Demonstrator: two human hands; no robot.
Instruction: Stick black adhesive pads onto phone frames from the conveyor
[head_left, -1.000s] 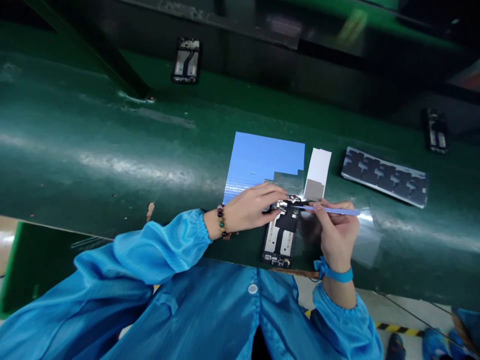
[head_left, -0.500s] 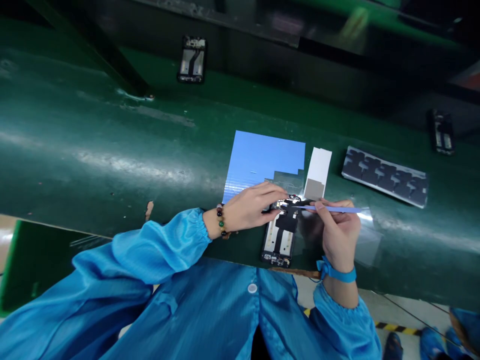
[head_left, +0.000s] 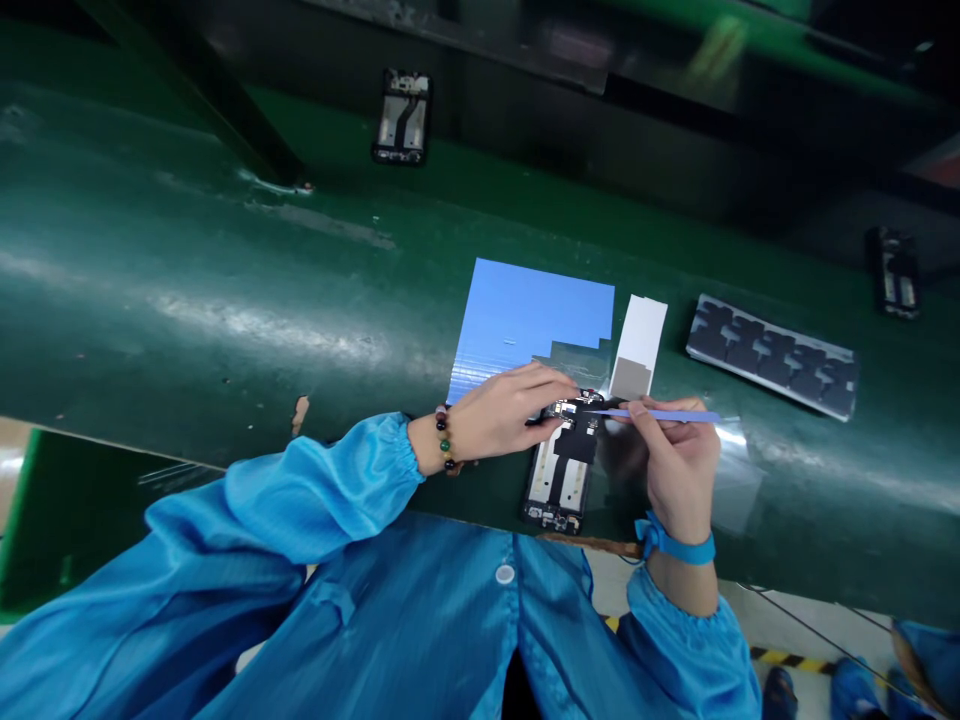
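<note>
An opened phone lies upright in front of me near the table's front edge, its inner parts and a black sheet showing. My left hand is closed on the upper part of that phone, thumb at its left side and fingers across the top left. Between the thumb and fingers of my right hand is a slim purple pointed tool. Its thin tip reaches left to the black sheet near the phone's top. Whether the tool has one prong or two is too small to tell.
Behind the phone lie a blue sheet and a white-and-grey strip. A stack of black die-cut pieces sits to the right. Two more opened phones, one at the back left and one far right, lie beyond. A dark post stands left.
The two phones at the back have shifted rightward along the rear strip. My hands, the tool and the phone under them keep nearly the same position.
</note>
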